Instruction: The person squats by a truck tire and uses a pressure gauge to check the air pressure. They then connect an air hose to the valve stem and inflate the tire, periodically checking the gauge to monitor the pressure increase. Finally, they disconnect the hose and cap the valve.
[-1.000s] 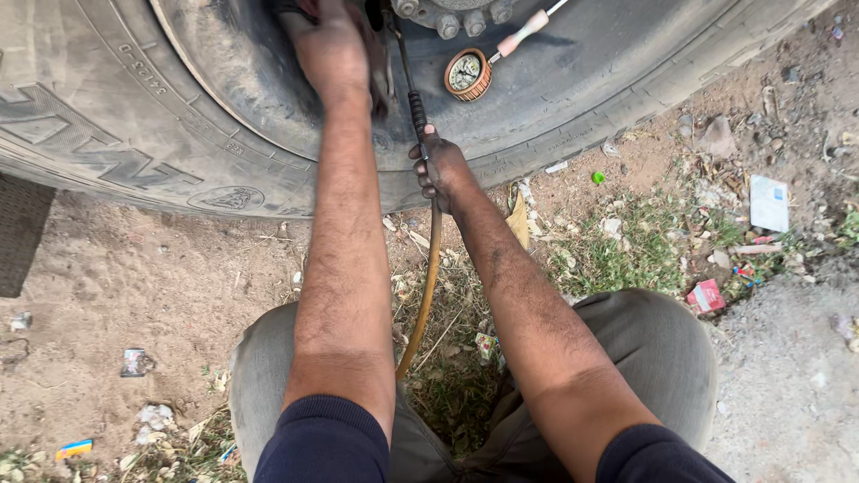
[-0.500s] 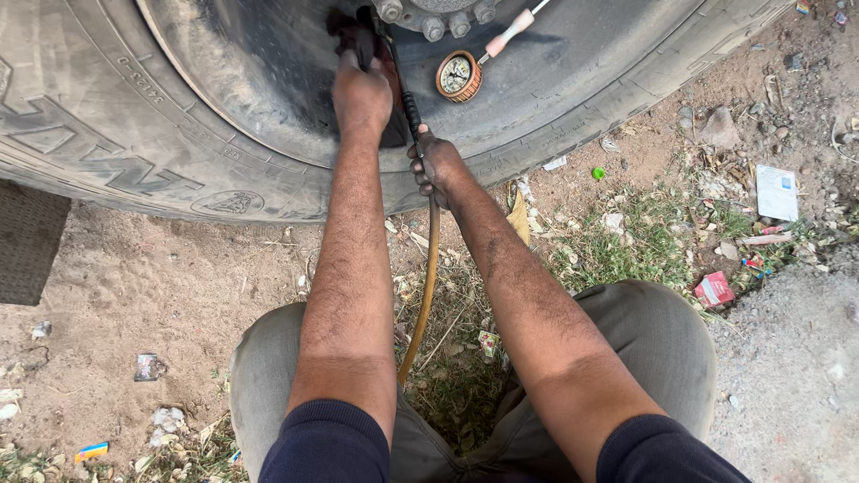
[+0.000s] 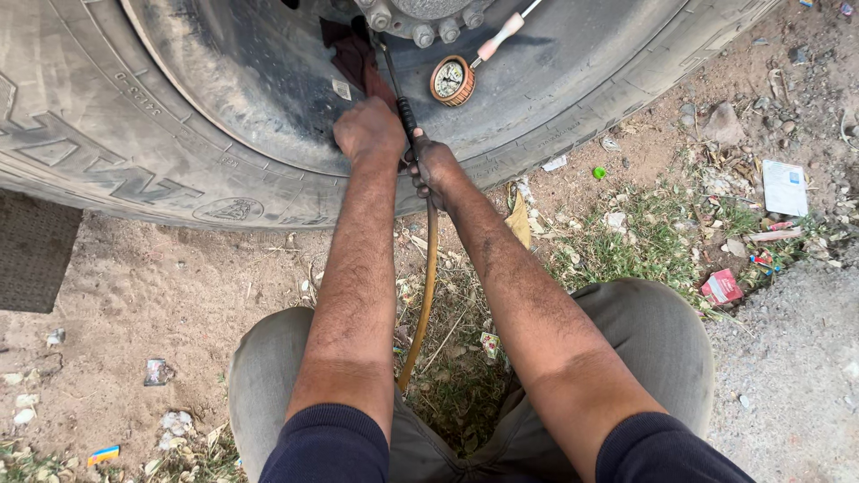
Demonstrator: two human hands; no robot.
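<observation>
Left hand (image 3: 369, 131) lowered from rag (image 3: 358, 55); right hand (image 3: 433, 166) gripping hose (image 3: 428, 277).

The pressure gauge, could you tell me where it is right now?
In the head view, the pressure gauge hangs against the tyre, just right of the hose, above the right hand.

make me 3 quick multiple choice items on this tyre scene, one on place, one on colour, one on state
1. Where is the gauge?
A. on the ground
B. against the tyre wall
C. on the person's knee

2. What colour is the hose?
A. yellowish
B. blue
C. white

3. What is the right hand doing?
A. lying open on the dirt
B. gripping the hose
C. holding the gauge

Answers: 1 B, it lies on the sidewall below the hub bolts. 2 A, it runs tan-yellow between the arms. 3 B, its fingers wrap the hose's black end.
</observation>
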